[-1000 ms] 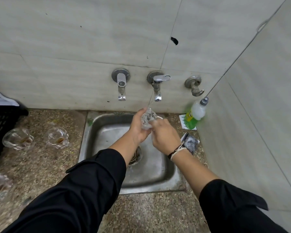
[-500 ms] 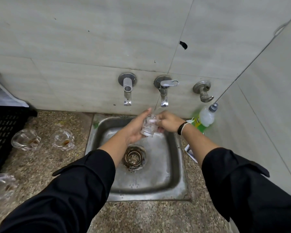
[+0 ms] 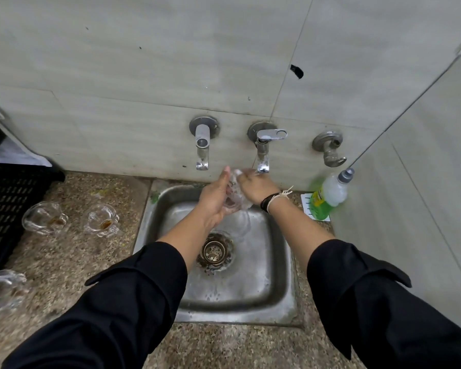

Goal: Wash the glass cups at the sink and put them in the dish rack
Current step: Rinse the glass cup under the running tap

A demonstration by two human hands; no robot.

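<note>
A clear glass cup (image 3: 234, 196) is held between both hands over the steel sink (image 3: 274, 265), just under the right tap (image 3: 262, 153). My left hand (image 3: 215, 201) cradles the cup from the left, fingers reaching up its side. My right hand (image 3: 252, 188) grips it from the right near the rim; the cup is blurred and mostly hidden. Water runs down into the basin. Three more glass cups lie on the counter to the left: one (image 3: 43, 217), another (image 3: 101, 221) with brown residue, and a third (image 3: 2, 290) at the frame's left edge.
A black slotted dish rack (image 3: 6, 203) stands at the far left. A green soap bottle (image 3: 329, 198) leans in the right corner on a white pad. A second tap (image 3: 202, 145) and a wall valve (image 3: 330, 147) stick out of the tiled wall. The drain strainer (image 3: 214, 251) sits mid-basin.
Both hands with the cup have moved up and back toward the right tap. The right hand has turned over the cup's rim, and water now streams off it.
</note>
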